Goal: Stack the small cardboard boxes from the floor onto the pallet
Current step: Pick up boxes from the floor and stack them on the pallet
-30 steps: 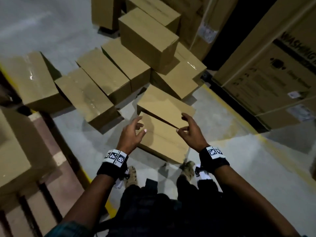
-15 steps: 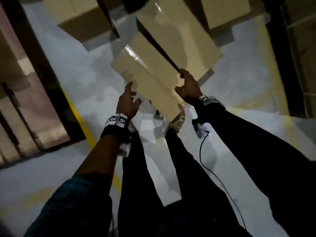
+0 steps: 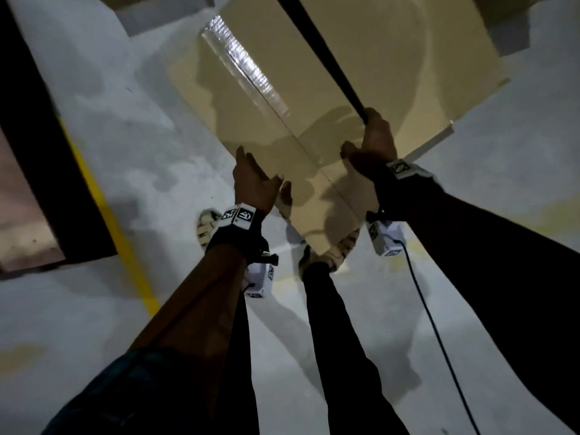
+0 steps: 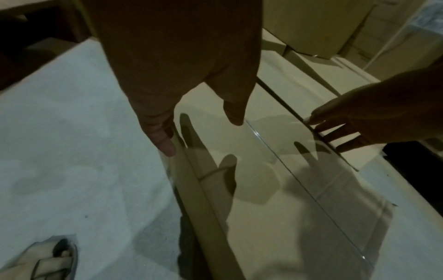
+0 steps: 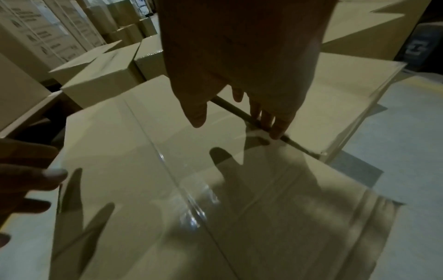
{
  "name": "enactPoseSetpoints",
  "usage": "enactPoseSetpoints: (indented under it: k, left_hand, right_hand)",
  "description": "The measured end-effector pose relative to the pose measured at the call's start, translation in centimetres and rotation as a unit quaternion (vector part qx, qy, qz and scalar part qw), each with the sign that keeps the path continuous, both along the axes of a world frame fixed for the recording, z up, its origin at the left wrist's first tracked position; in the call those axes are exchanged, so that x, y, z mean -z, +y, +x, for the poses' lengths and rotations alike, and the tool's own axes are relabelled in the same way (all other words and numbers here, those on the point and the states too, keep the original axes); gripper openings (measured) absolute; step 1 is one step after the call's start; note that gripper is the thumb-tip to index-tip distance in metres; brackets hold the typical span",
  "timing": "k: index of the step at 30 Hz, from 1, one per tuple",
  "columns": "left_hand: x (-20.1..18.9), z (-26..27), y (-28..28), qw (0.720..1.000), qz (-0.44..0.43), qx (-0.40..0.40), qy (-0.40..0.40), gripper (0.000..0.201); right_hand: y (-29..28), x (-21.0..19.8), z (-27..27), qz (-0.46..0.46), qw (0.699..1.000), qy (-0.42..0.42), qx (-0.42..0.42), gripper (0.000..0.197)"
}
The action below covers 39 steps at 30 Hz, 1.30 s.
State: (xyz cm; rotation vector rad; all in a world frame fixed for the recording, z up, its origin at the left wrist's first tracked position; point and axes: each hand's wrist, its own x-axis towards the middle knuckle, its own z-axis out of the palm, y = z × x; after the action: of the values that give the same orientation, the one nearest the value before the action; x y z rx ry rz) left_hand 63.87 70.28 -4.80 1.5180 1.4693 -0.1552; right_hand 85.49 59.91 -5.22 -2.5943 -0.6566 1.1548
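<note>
A taped cardboard box (image 3: pixel 266 127) lies on the grey floor just ahead of my feet. A second box (image 3: pixel 408 58) lies against its far right side, with a dark gap between them. My left hand (image 3: pixel 254 180) touches the near box's left edge, fingers straight down its side (image 4: pixel 167 145) and thumb above the top. My right hand (image 3: pixel 367 139) grips the same box (image 5: pixel 143 151) at its right edge, fingers (image 5: pixel 275 130) tucked into the gap and thumb over the top. The box rests on the floor.
The pallet's dark edge (image 3: pixel 62 183) runs along the left behind a yellow floor line (image 3: pixel 110 215). My sandalled feet (image 3: pixel 207 227) stand right under the box's near corner. A cable (image 3: pixel 433 324) hangs from the right wrist. More boxes (image 5: pixel 95 79) stand beyond.
I have bent lower and closer to the box. Both hands came down from above it onto its two side edges, the right fingers slipping into the gap.
</note>
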Motion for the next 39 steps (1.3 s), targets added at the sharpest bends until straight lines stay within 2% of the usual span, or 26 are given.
enactPoseSetpoints:
  k: [4, 8, 10, 15, 17, 19, 22, 26, 28, 32, 36, 39]
  left_hand:
    - [2.1, 0.1, -0.9, 1.0, 0.017, 0.004, 0.011, 0.101]
    - [2.2, 0.2, -1.1, 1.0, 0.008, 0.006, 0.008, 0.113]
    - [2.0, 0.1, -1.0, 1.0, 0.004, 0.0, 0.007, 0.115]
    - [1.5, -0.6, -0.3, 1.0, -0.015, -0.02, 0.006, 0.126]
    - [1.5, -1.5, 0.0, 0.998, -0.02, -0.051, 0.016, 0.138]
    - [1.3, -2.7, 0.3, 0.995, -0.009, -0.103, 0.006, 0.14]
    - [1.6, -5.6, 1.2, 0.989, -0.006, -0.147, 0.0, 0.145]
    - [2.3, -8.7, 2.1, 0.991, -0.06, -0.114, 0.039, 0.158]
    - [2.4, -9.1, 2.0, 0.993, -0.078, -0.087, 0.008, 0.154]
    - [2.5, -8.9, 1.6, 0.994, -0.063, -0.077, -0.037, 0.148]
    - [2.1, -10.1, 2.0, 0.994, -0.053, -0.093, -0.034, 0.15]
    - [0.5, -11.7, 2.8, 0.993, -0.039, -0.1, -0.049, 0.157]
  right_hand:
    - [-1.2, 0.7, -0.7, -0.029, 0.992, -0.089, -0.081, 0.091]
    - [-2.4, 1.2, -2.3, -0.049, 0.981, -0.123, -0.14, 0.102]
    - [-2.5, 1.3, -2.6, -0.044, 0.982, -0.123, -0.133, 0.103]
    - [-1.4, 0.5, -2.6, -0.027, 0.991, -0.118, -0.052, 0.106]
    - [-1.4, 0.4, -3.5, -0.037, 0.994, -0.091, -0.055, 0.107]
    - [-1.8, 0.3, -4.9, -0.04, 0.997, -0.044, -0.051, 0.105]
    - [-2.6, 0.4, -6.7, -0.041, 0.997, 0.045, -0.048, 0.091]
    - [-1.7, 0.6, -7.3, 0.012, 0.993, 0.115, 0.027, 0.083]
    - [-0.7, 0.7, -7.8, 0.05, 0.99, 0.122, 0.046, 0.086]
    - [0.7, 0.5, -9.0, 0.111, 0.988, 0.105, -0.009, 0.117]
    - [1.4, -0.6, -9.5, 0.09, 0.985, 0.149, -0.01, 0.132]
    - [2.4, -2.8, -10.2, 0.062, 0.984, 0.167, -0.01, 0.128]
